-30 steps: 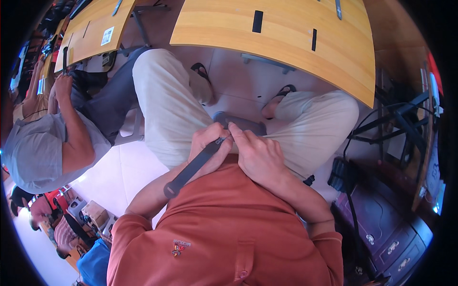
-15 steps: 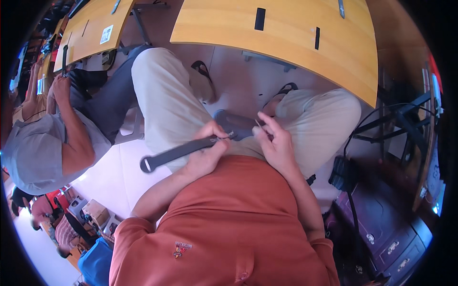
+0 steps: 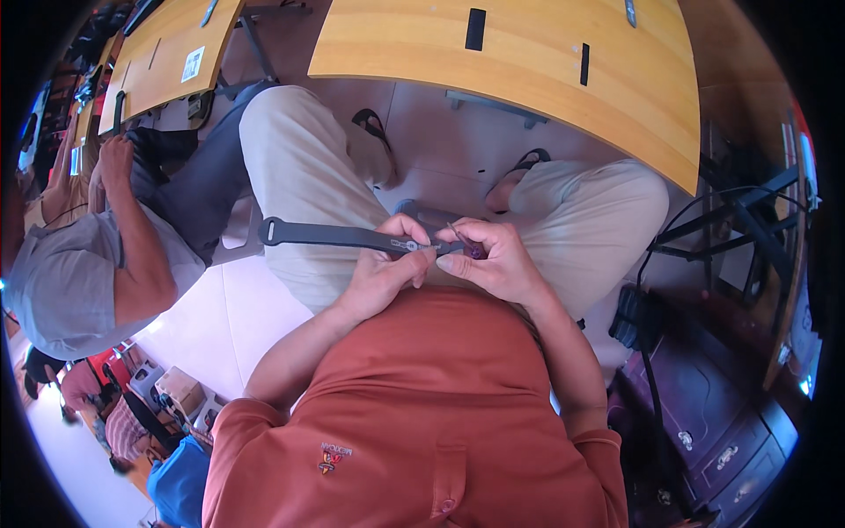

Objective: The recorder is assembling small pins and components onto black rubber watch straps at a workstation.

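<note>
A dark grey strap (image 3: 326, 236) with a slotted, rounded end stretches leftward from my lap over my left thigh. My left hand (image 3: 387, 268) is closed on it, thumb on top, beside a pale printed patch and what looks like a small metal part. At the strap's right end, my right hand (image 3: 497, 255) pinches close to my left fingertips. A thin, pointed tool (image 3: 451, 229) sticks up between its fingers, and something dark purple (image 3: 476, 252) shows in the palm, perhaps its handle. The fingers partly hide both the tool and the strap's end.
A yellow wooden table (image 3: 546, 70) stands ahead, with short black strips (image 3: 475, 30) on it. To the left, another person (image 3: 97, 255) sits at a second table (image 3: 176, 53), holding a similar dark strap. A dark purple cabinet (image 3: 695, 431) stands at the lower right.
My right hand has come left to meet my left hand at the strap's end. The strap's slotted end has swung up, so it now lies nearly level across my thigh.
</note>
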`<move>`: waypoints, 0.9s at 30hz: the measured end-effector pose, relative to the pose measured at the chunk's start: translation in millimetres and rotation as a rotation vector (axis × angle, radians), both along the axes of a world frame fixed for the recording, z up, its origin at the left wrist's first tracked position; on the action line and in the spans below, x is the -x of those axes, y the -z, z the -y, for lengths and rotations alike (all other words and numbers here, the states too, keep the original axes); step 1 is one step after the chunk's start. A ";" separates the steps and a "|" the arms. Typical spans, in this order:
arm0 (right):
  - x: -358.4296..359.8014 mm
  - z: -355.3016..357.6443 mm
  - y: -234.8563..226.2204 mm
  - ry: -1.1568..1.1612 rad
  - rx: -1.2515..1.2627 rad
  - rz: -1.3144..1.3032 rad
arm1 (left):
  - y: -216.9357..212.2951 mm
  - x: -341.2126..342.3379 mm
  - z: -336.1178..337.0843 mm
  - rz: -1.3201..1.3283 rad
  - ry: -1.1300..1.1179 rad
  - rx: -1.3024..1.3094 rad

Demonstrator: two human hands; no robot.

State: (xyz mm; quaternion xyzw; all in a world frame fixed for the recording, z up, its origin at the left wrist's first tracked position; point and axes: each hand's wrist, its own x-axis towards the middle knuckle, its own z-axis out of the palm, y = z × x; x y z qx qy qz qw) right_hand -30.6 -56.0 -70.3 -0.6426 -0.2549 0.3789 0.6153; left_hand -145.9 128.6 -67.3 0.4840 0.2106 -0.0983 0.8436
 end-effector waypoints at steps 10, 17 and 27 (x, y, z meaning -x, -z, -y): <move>-5.3 -1.5 -0.1 -0.044 0.056 -0.080 | -1.0 -5.7 -0.2 0.063 0.020 0.010; -16.5 6.1 -3.1 -0.178 0.080 -0.336 | -2.4 -4.3 -0.7 0.043 0.111 0.024; -11.8 10.9 -4.3 -0.157 0.064 0.001 | -1.1 -4.2 -8.2 0.020 0.189 0.047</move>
